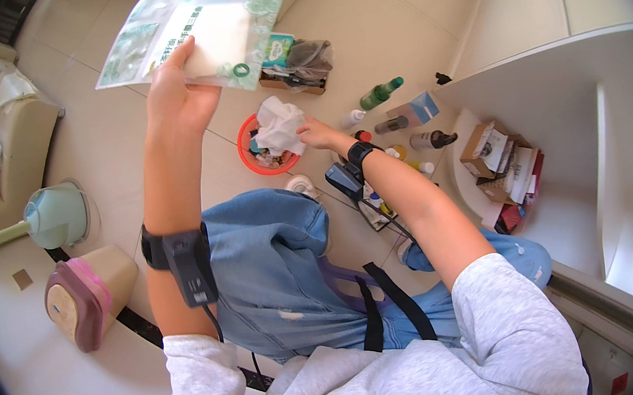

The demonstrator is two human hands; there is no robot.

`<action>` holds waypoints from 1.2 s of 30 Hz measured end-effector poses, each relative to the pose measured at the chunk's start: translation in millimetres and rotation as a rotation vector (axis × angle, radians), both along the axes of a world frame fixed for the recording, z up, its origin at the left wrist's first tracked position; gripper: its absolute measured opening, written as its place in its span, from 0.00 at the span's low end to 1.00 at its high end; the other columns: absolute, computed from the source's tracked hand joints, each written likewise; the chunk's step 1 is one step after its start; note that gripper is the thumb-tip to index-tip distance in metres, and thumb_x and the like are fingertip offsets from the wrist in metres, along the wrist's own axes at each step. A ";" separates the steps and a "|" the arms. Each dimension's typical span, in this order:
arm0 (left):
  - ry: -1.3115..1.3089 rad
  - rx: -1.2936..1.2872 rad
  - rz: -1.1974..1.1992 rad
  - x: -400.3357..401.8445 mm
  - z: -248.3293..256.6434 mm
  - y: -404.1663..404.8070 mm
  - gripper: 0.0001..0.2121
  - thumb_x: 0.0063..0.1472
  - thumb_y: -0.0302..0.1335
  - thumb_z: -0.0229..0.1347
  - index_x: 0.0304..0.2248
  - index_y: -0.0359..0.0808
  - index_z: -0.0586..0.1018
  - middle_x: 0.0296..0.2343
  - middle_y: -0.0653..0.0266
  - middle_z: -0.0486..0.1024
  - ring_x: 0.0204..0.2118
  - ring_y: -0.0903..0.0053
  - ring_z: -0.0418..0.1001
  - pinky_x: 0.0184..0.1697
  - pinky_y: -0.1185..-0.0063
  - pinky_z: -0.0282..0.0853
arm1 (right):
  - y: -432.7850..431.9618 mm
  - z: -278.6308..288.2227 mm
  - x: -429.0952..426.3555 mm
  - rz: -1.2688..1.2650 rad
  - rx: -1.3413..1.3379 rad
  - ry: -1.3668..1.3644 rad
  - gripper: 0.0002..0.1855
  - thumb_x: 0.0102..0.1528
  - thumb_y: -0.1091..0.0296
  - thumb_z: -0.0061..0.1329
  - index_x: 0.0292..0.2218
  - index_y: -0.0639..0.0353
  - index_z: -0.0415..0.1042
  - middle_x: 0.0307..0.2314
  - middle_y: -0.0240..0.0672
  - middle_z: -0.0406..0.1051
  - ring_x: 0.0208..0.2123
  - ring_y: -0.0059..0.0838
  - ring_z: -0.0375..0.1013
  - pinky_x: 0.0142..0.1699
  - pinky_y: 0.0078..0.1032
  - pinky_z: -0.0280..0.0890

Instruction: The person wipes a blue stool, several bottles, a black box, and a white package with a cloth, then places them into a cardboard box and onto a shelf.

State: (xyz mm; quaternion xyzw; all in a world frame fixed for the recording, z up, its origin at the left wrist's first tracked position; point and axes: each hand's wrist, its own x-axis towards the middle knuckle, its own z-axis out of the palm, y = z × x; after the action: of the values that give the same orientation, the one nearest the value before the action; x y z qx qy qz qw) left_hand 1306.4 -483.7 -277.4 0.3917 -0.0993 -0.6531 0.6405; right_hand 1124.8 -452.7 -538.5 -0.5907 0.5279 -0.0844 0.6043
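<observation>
My left hand point(182, 86) is raised and holds a flat plastic packet point(217, 36), white and clear with green print, its thumb lying over the front. Further right and lower, my right hand point(317, 132) touches the edge of a crumpled white tissue or thin bag point(279, 124). That white piece lies over a red plastic basket point(272, 172), which has small mixed items inside; whether my right fingers grip it cannot be told. Close to my right hand stand a white bottle point(353, 118) and a green bottle point(381, 93).
More bottles point(434, 140) and a blue box point(416, 109) stand right of the basket. An open white cabinet point(550, 56) holds small cartons. A box with a grey bag point(308, 65) sits beyond the basket. At left are a lidded bin point(89, 293) and a pale green container point(58, 213).
</observation>
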 end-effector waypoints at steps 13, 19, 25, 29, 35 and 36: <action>0.151 -0.013 -0.479 -60.7 18.5 -1.2 0.14 0.53 0.23 0.46 0.40 0.29 0.63 0.39 0.60 0.65 0.42 0.74 0.63 0.45 0.75 0.57 | -28.7 -97.5 11.7 -0.118 -0.051 -0.025 0.16 0.43 0.66 0.38 0.36 0.48 0.69 0.44 0.40 0.55 0.47 0.40 0.53 0.49 0.32 0.51; 0.139 -0.097 -0.546 -71.2 22.6 1.4 0.15 0.54 0.28 0.45 0.40 0.30 0.64 0.39 0.61 0.65 0.41 0.75 0.63 0.45 0.77 0.58 | 25.9 110.5 -29.5 -0.036 -0.320 -0.385 0.13 0.48 0.68 0.37 0.34 0.61 0.69 0.39 0.39 0.60 0.43 0.33 0.57 0.48 0.27 0.51; 0.385 -0.228 -0.641 -102.0 37.0 13.0 0.19 0.56 0.36 0.40 0.43 0.30 0.61 0.41 0.58 0.63 0.44 0.72 0.61 0.47 0.75 0.55 | 117.2 275.1 -155.5 -0.451 -0.455 -0.321 0.10 0.48 0.71 0.40 0.32 0.64 0.69 0.34 0.30 0.62 0.37 0.22 0.60 0.44 0.19 0.54; 0.287 -0.256 -0.719 -155.8 52.1 28.5 0.22 0.57 0.39 0.37 0.46 0.31 0.59 0.43 0.59 0.60 0.46 0.70 0.59 0.48 0.74 0.54 | 170.0 347.9 -194.1 -0.789 -0.634 -0.597 0.06 0.46 0.77 0.41 0.30 0.65 0.66 0.33 0.34 0.62 0.37 0.23 0.63 0.43 0.21 0.58; 0.257 -0.353 -1.034 -234.5 57.8 80.8 0.19 0.57 0.40 0.37 0.45 0.38 0.60 0.43 0.60 0.61 0.45 0.71 0.59 0.48 0.73 0.56 | 184.2 388.3 -167.9 -0.648 -1.040 -0.394 0.15 0.46 0.76 0.41 0.38 0.59 0.60 0.43 0.38 0.55 0.44 0.26 0.57 0.46 0.23 0.55; 0.292 -0.351 -1.116 -247.4 58.3 93.5 0.19 0.57 0.40 0.37 0.45 0.40 0.60 0.43 0.61 0.60 0.45 0.71 0.59 0.47 0.72 0.57 | 181.3 381.2 -168.3 -0.559 -1.135 -0.167 0.16 0.46 0.73 0.41 0.40 0.56 0.60 0.44 0.40 0.53 0.46 0.29 0.54 0.48 0.27 0.50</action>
State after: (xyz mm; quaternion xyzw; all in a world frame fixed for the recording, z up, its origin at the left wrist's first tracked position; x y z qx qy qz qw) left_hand 1059.0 -390.3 -219.1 0.0749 -0.3071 -0.9115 0.2630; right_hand 956.5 -271.4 -157.3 -0.6504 0.4864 -0.5511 0.1915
